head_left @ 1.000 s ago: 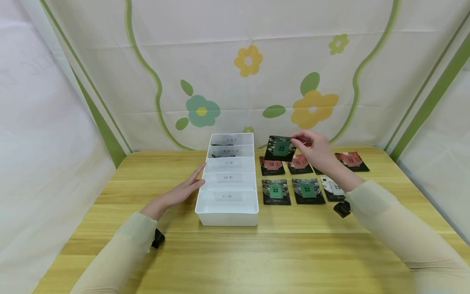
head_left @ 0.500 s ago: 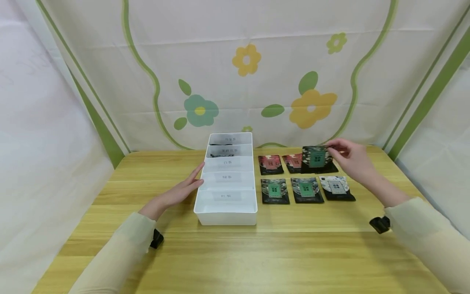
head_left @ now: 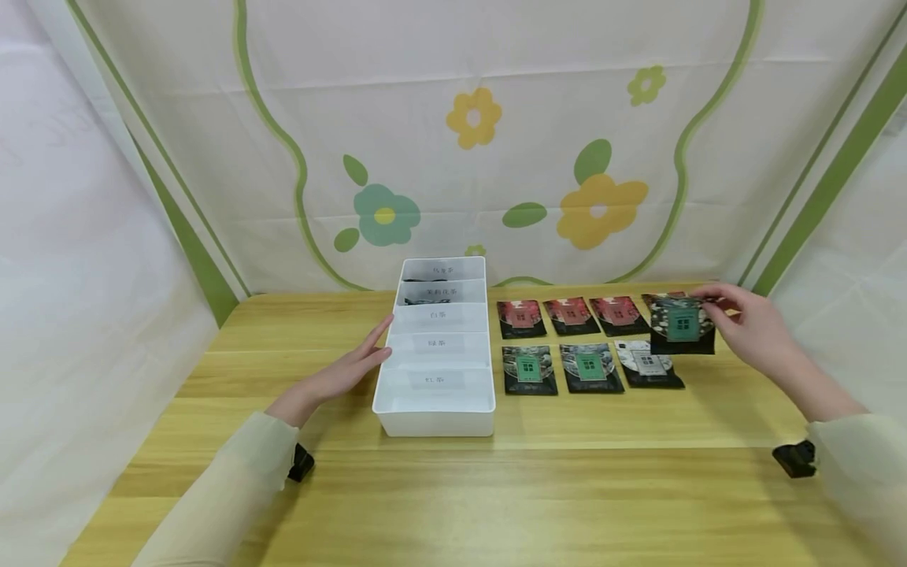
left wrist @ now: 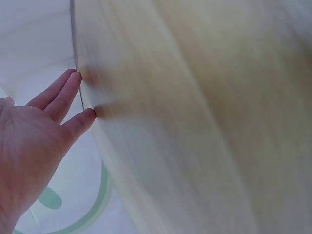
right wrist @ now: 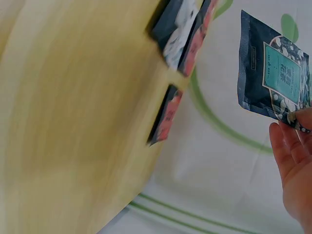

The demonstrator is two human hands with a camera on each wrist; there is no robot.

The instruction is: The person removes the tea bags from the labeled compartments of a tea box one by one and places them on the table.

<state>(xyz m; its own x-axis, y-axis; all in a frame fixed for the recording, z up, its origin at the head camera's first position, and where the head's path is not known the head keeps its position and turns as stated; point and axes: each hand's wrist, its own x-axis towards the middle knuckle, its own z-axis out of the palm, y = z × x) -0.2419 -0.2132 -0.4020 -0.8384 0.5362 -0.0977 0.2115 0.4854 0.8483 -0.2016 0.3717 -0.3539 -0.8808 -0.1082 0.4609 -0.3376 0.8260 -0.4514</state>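
Observation:
Between thumb and fingers, my right hand point(head_left: 747, 319) pinches a black tea sachet point(head_left: 682, 324) with a teal label by its upper corner. In the head view the sachet overlaps a red-printed sachet point(head_left: 662, 298) at the right end of the back row. The right wrist view shows the held sachet point(right wrist: 273, 68) raised above the table's level. My left hand point(head_left: 340, 378) lies at the left side of a white divided box point(head_left: 435, 424), straight fingertips touching its wall. In the left wrist view, the thumb and fingers of the left hand point(left wrist: 44, 126) meet the box's side.
Right of the box, three red-printed sachets point(head_left: 572, 316) lie in the back row. In front lie two green-labelled sachets point(head_left: 591, 368) and a white-printed one point(head_left: 648, 364). Dark packets point(head_left: 427, 301) show in the box's two rear compartments. A patterned cloth point(head_left: 524, 157) hangs behind the table.
My right hand has carried the teal-labelled sachet to the right, over the back row to its right end, uncovering the sachets it passed. The left hand stays at the box.

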